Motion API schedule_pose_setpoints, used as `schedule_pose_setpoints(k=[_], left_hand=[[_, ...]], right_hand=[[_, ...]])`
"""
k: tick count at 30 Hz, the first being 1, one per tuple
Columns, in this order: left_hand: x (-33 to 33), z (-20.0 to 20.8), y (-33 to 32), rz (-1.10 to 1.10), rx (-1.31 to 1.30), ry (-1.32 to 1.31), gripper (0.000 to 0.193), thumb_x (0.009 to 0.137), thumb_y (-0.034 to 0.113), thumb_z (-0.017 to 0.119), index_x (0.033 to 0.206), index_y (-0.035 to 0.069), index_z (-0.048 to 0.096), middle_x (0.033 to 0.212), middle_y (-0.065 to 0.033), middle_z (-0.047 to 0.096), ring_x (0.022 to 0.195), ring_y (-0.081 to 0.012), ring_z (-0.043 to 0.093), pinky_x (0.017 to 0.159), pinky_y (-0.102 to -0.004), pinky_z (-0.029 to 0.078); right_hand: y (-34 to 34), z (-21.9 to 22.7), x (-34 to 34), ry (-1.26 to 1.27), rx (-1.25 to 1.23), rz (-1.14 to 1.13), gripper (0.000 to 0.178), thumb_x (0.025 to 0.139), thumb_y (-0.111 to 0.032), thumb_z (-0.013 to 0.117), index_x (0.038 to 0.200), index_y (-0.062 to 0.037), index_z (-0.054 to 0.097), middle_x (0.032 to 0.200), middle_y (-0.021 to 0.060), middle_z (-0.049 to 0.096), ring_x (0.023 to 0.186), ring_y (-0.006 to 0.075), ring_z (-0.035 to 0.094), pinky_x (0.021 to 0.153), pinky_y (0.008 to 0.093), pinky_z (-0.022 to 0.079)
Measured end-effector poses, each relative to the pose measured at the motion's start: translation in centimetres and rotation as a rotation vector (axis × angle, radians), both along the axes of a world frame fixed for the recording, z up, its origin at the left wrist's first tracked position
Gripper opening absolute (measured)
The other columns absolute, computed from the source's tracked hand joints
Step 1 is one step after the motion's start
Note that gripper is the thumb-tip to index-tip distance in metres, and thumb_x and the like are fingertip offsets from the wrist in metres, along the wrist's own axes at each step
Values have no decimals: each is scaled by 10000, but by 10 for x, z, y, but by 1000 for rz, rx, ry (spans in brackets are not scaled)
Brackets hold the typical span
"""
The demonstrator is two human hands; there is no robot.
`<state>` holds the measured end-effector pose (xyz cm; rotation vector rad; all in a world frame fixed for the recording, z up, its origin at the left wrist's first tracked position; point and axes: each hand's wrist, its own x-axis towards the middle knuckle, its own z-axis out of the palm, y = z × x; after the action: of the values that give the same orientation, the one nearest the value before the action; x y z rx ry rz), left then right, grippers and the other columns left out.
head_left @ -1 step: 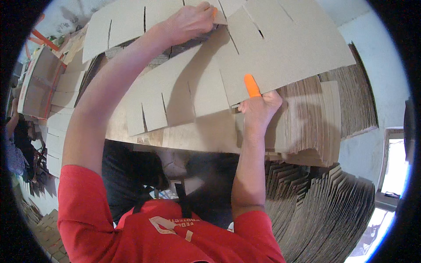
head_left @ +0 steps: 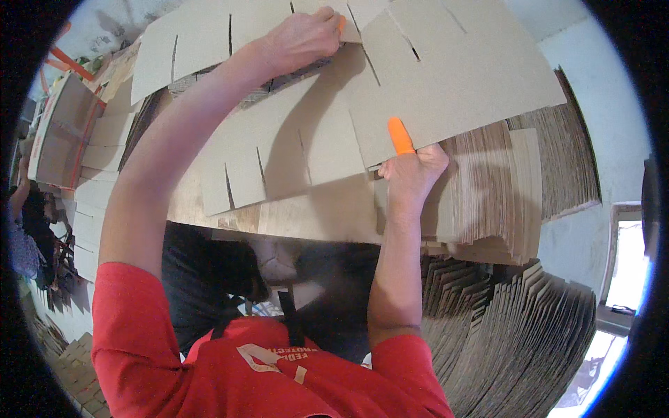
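My left hand [head_left: 306,40] is at the far side, pinching the near edge of a slotted grey-brown cardboard sheet [head_left: 202,52]; an orange finger cover shows at its fingertips. A broad cardboard sheet [head_left: 460,83] with slits lies to the right of it. At this sheet's near edge my right hand [head_left: 412,167] is closed, its thumb in an orange cover [head_left: 400,136] lying on top and its other fingers curled, partly hidden. Between my hands, another slotted sheet [head_left: 279,157] lies lower, with the left arm's shadow across it. Where the sheets overlap, I cannot tell whether they are joined.
Upright stacks of cardboard sheets [head_left: 481,188] stand at the right of the wooden table [head_left: 300,216]. More bundled cardboard [head_left: 516,334] sits below on the right. A cardboard box [head_left: 63,136] stands at the left, near another person's arm [head_left: 21,191]. A pale wall [head_left: 592,90] bounds the right side.
My left hand has come very slightly nearer, and the edge of the sheet it pinches with it. My right hand has not visibly moved.
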<state>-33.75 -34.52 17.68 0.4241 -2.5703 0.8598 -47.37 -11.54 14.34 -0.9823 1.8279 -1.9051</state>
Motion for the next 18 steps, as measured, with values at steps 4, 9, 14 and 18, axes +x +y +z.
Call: schedule_pose_setpoints(k=[4, 9, 14, 18], left_hand=[[1, -5, 36, -138, 18, 78, 135, 705, 63, 661, 769, -55, 648, 891, -126, 573, 921, -231, 604, 635, -275, 595], [6, -4, 77, -222, 17, -16, 126, 652, 84, 668, 704, -29, 651, 820, -105, 565, 893, -219, 597, 588, -254, 579], [18, 4, 116, -63, 192, -303, 240, 702, 120, 644, 898, -17, 659, 1043, -130, 594, 1036, -225, 558, 622, -290, 560], [26, -16, 177, -163, 326, -157, 278, 708, 201, 671, 909, 9, 666, 1003, -121, 597, 1016, -237, 570, 601, -322, 548]], right_hand=[[1, 4, 2, -101, 31, 3, 77, 809, 63, 614, 752, 16, 634, 604, -9, 524, 476, 56, 405, 405, 255, 344], [3, -1, -7, -24, 107, 30, 98, 829, -36, 714, 765, 10, 656, 640, -38, 544, 547, 36, 414, 456, 253, 343], [14, 34, -2, 182, 73, 3, 139, 855, -83, 715, 792, 28, 660, 661, -19, 572, 573, 34, 447, 464, 254, 361], [10, 26, 10, -39, 170, -18, 133, 859, -97, 717, 858, 33, 689, 705, 4, 623, 636, 44, 484, 527, 256, 397]])
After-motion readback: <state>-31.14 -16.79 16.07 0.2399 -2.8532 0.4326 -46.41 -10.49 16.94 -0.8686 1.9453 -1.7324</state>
